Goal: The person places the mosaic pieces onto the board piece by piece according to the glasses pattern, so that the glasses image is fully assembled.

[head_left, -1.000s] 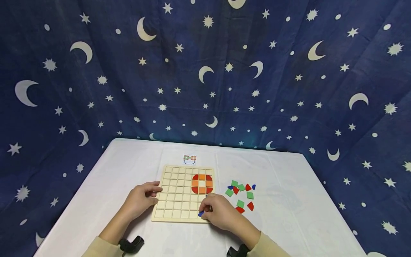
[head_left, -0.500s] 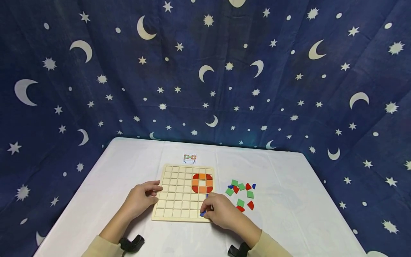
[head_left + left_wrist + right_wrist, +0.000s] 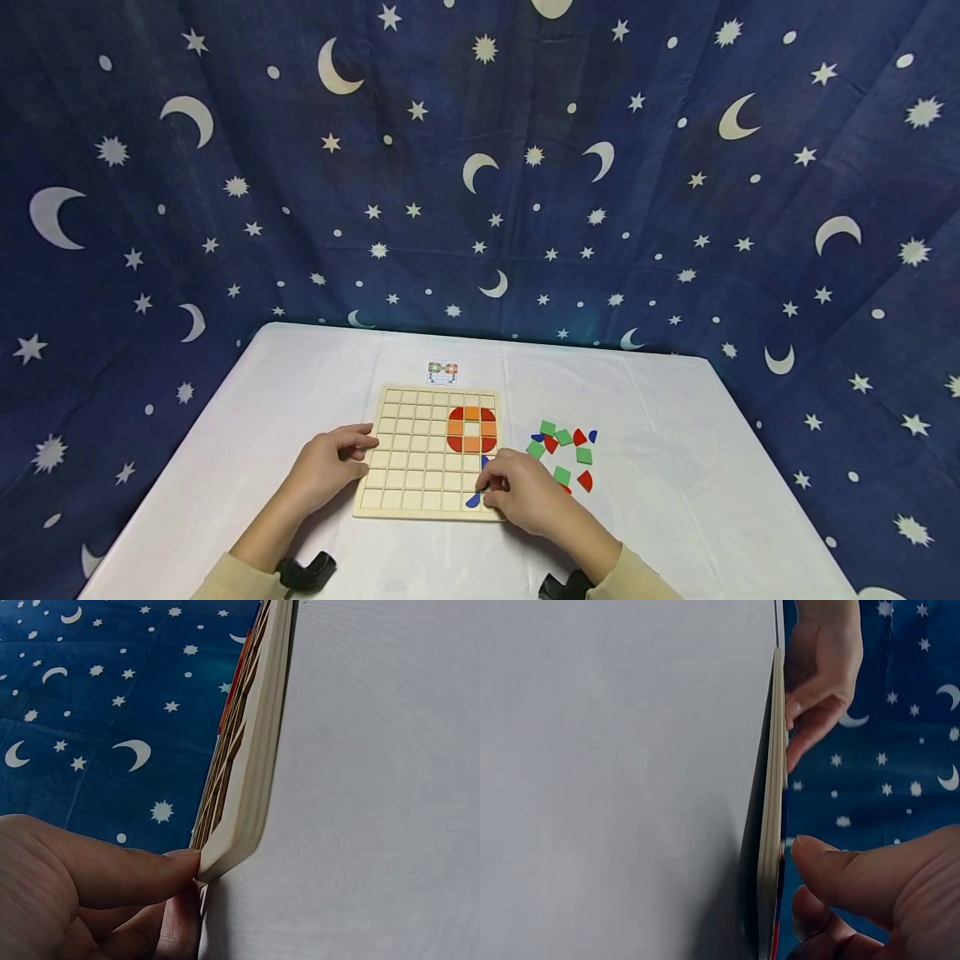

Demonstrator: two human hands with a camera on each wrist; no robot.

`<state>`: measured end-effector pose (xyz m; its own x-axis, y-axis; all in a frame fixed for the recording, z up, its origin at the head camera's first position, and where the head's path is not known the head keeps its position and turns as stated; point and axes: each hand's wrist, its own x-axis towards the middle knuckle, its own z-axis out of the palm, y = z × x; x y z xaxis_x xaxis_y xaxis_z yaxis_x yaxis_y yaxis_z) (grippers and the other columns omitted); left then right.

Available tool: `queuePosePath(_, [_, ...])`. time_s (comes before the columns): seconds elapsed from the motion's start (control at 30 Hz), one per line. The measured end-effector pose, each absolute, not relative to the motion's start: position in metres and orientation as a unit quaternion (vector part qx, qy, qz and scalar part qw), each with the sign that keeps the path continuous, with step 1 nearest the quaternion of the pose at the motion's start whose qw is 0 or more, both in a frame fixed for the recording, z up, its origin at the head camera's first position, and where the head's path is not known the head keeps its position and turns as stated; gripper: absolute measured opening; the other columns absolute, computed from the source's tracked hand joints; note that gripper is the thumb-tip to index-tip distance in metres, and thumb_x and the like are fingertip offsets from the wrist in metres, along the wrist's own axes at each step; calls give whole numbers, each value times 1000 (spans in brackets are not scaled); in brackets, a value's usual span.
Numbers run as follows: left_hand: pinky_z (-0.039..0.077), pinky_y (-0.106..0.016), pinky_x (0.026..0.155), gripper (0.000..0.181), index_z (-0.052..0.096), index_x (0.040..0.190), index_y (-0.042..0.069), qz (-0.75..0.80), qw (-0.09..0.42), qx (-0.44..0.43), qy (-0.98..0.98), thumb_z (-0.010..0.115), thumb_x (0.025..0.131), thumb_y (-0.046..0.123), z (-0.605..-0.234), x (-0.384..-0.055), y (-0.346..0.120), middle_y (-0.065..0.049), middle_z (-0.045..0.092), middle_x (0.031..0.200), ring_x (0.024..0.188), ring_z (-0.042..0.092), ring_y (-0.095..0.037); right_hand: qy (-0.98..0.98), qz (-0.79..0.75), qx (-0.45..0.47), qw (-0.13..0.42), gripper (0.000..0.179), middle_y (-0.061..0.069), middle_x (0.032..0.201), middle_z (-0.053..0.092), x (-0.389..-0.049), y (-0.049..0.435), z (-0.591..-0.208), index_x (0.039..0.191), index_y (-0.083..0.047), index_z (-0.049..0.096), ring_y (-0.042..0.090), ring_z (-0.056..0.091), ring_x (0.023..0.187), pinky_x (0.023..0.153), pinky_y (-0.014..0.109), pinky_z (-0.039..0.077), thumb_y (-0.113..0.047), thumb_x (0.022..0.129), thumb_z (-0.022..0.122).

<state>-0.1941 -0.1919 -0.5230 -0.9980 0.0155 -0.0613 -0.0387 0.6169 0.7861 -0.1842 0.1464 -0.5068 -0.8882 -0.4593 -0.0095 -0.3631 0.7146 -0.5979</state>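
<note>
A pale wooden grid board (image 3: pixel 415 479) lies on the table. My left hand (image 3: pixel 327 467) rests at its left edge; in the left wrist view the thumb (image 3: pixel 142 874) touches the board near a corner. Over the board's lower right is my right hand (image 3: pixel 521 490), fingers bent and thumb apart from the index finger, as the right wrist view shows. Just left of its fingertips a blue curved piece (image 3: pixel 472 500) lies in the bottom row. Another blue piece (image 3: pixel 484 460) shows above the hand, partly covered. Red and orange pieces (image 3: pixel 455 427) form a ring at upper right.
Right of the board are loose green squares (image 3: pixel 584 456), red wedges (image 3: pixel 585 481) and blue pieces (image 3: pixel 592 436). A small pattern card (image 3: pixel 442 372) lies behind the board. The white-covered table (image 3: pixel 675 467) ends at a dark blue star-and-moon curtain (image 3: pixel 420 183).
My right hand has let go of the blue curved piece at the bottom row and shifted slightly right, uncovering more of the other blue piece. The left hand stays at the board's edge.
</note>
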Motion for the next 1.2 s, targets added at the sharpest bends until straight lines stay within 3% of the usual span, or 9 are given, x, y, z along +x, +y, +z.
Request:
queuePosePath(0.5, [49,-28,86,37,81,119,10,440,28,-5,898,78,83,-1,-523,-194,-193,-7,66,152,95,64,-12,968,-236,-82,-18,21,-5,79,56,-199,198,-508,90,-17,74,11,50,75,71,30,43,-7,81,90])
queuePosePath(0.8, [48,-27,85,37,81,119,10,442,30,-4,897,78,84,-1,-522,-193,-193,-7,66,152,95,63,-12,974,-220,-42,29,20,-2,84,59,-195,227,-504,96,-15,78,14,52,78,76,33,46,-12,81,92])
queuePosePath(1.03, [47,-27,86,37,81,119,9,440,29,-2,897,78,83,0,-521,-194,-194,-8,66,152,95,63,-12,976,-214,-49,8,18,-3,85,58,-188,233,-506,91,-16,75,13,50,80,73,31,43,-9,83,90])
queuePosePath(1.2, [47,-28,87,37,81,119,10,443,29,-3,896,78,83,-1,-522,-194,-192,-7,66,152,95,63,-12,975,-213,-56,4,26,-4,83,55,-187,231,-511,86,-19,66,14,49,79,73,31,42,-5,83,88])
